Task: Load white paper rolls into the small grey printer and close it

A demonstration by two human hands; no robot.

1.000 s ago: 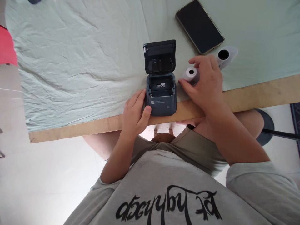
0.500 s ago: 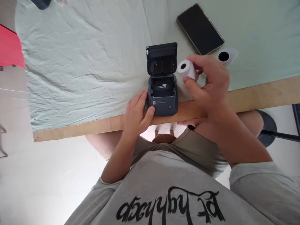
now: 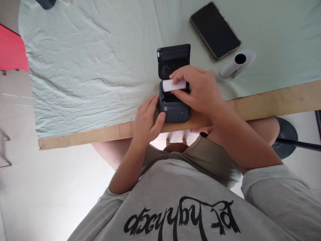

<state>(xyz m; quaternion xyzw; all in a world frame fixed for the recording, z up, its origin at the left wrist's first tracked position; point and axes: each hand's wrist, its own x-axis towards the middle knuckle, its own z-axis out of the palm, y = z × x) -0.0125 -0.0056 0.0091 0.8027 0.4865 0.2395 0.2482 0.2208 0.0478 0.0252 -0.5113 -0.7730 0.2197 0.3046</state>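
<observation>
A dark blue portable label printer (image 3: pixel 175 115) sits at the table's front edge with its lid (image 3: pixel 173 60) swung up. My left hand (image 3: pixel 147 122) grips the printer's left side, thumb on the front top corner. Between the thumb and fingers of my right hand (image 3: pixel 198 87) is a small white paper roll (image 3: pixel 168 85), lying sideways over the printer's open compartment. How deep the roll sits in it I cannot tell, since my fingers cover its right part.
A second white paper roll (image 3: pixel 227 69) with a loose curled end lies to the right. Behind it is a black smartphone (image 3: pixel 215 30) in a clear case. A pale green cloth (image 3: pixel 95 67) covers the table, and its wooden front edge (image 3: pixel 100 135) shows. A dark object (image 3: pixel 46 3) stands far left.
My right hand has carried the paper roll left, from beside the printer to over its compartment, and the roll has turned sideways. My left hand stays on the printer.
</observation>
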